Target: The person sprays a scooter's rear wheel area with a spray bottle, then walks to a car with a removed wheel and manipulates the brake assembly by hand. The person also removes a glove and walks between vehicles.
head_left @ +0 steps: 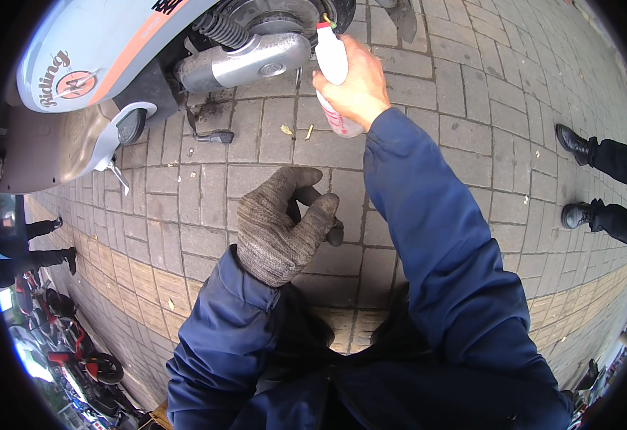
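My bare right hand grips a squeeze bottle with a white upper part, red collar and small yellow-green nozzle, the nozzle at the edge of the scooter's rear wheel. Just left of the bottle are the silver cover and black spring of a pale blue scooter with an orange stripe. Lower, over the pavers, my left hand, in a grey knit glove with dark fingertips, is loosely curled with a gap at the thumb and nothing visible in it.
Grey pavers with a yellowish band run underneath. A person's dark legs and black boots stand at the right. Someone else's legs show at the far left, above several parked scooters. A kickstand pedal hangs below the scooter.
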Demonstrator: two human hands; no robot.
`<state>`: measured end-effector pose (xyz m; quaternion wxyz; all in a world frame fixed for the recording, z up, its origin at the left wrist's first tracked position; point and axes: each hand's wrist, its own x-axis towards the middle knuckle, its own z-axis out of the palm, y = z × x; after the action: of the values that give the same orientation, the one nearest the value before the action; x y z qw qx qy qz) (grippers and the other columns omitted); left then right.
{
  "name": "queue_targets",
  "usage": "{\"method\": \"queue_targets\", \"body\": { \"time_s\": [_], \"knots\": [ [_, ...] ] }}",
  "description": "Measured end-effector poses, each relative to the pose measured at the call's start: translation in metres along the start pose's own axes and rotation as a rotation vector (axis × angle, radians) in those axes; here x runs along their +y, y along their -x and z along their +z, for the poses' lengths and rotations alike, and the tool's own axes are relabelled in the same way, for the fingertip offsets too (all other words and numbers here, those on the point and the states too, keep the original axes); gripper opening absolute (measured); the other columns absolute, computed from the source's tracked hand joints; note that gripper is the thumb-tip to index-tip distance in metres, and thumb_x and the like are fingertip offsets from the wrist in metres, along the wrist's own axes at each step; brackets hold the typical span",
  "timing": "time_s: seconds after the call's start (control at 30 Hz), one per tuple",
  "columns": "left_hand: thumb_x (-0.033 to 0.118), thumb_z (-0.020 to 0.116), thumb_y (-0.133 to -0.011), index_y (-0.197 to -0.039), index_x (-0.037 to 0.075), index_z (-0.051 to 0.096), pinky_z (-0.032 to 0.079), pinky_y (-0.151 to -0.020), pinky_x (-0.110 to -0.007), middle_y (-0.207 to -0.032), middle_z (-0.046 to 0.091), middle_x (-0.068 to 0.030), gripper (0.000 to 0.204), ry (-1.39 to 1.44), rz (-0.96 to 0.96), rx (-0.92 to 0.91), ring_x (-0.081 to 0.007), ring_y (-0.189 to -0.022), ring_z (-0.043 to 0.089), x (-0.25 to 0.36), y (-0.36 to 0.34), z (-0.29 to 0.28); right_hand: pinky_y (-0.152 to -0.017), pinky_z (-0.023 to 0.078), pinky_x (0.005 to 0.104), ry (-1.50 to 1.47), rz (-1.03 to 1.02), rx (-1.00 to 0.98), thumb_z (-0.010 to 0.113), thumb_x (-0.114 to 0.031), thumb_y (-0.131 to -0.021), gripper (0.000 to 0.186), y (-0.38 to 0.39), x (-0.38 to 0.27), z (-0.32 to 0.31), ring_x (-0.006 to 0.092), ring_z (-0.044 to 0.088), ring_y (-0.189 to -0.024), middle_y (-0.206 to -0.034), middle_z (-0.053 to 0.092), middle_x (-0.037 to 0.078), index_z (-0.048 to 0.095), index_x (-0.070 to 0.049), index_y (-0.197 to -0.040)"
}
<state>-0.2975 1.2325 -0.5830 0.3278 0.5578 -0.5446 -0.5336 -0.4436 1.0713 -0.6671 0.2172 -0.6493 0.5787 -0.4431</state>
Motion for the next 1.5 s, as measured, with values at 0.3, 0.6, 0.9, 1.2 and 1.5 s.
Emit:
{"method": "queue_targets", "body": {
  "time_s": [0.3,0.6,0.9,1.2,1.5],
  "knots": [
    [0.007,0.065,-0.086,-0.109,-0.009,0.054,0.044,-0.047,-0.022,-0.068,0.065,-0.0085,0.03,-0.031,0.005,-0.005,-0.009,-0.056,0.062,-0.002,-0.002,0.003,-0.083,0.049,0.042,0.029,0.061,-0.122,0.071,-0.021,-0.068,0.048,0.009,0.01,0.009,0.037,0.062,-0.094,-0.097,0.065,0.021,0.056,0.0,-0.109],
    [0.007,0.066,-0.084,-0.109,-0.008,0.056,0.043,-0.046,-0.022,-0.067,0.066,-0.0077,0.031,-0.056,0.048,-0.014,-0.0084,-0.052,0.061,-0.006,-0.004,0.004,-0.083,0.049,0.0429,0.047,0.097,-0.103,0.071,-0.022,-0.068,0.048,0.015,0.022,0.011,0.0369,0.063,-0.093,-0.098,0.065,0.021,0.057,0.0,-0.108],
    [0.005,0.066,-0.084,-0.109,-0.008,0.056,0.045,-0.046,-0.023,-0.069,0.066,-0.0093,0.03,-0.005,0.031,-0.003,-0.0106,-0.055,0.064,-0.005,-0.003,0.006,-0.082,0.05,0.0422,0.125,0.24,-0.087,0.069,-0.022,-0.068,0.04,0.017,0.035,0.012,0.0377,0.064,-0.09,-0.092,0.066,0.02,0.059,-0.001,-0.101],
    [0.006,0.068,-0.082,-0.107,-0.007,0.057,0.045,-0.047,-0.023,-0.069,0.066,-0.0087,0.03,-0.038,0.025,-0.005,-0.0116,-0.055,0.064,-0.004,-0.004,0.003,-0.084,0.049,0.0424,0.123,0.192,-0.083,0.07,-0.023,-0.068,0.044,0.014,0.033,0.01,0.0369,0.063,-0.094,-0.098,0.065,0.021,0.058,-0.001,-0.104],
    [0.007,0.069,-0.082,-0.108,-0.006,0.057,0.046,-0.048,-0.025,-0.069,0.065,-0.0084,0.032,-0.088,0.046,-0.012,-0.0106,-0.055,0.063,-0.007,-0.005,0.001,-0.084,0.049,0.0426,0.096,0.165,-0.082,0.071,-0.024,-0.069,0.047,0.015,0.032,0.018,0.0374,0.063,-0.094,-0.099,0.065,0.022,0.057,0.0,-0.107]
  ]
}}
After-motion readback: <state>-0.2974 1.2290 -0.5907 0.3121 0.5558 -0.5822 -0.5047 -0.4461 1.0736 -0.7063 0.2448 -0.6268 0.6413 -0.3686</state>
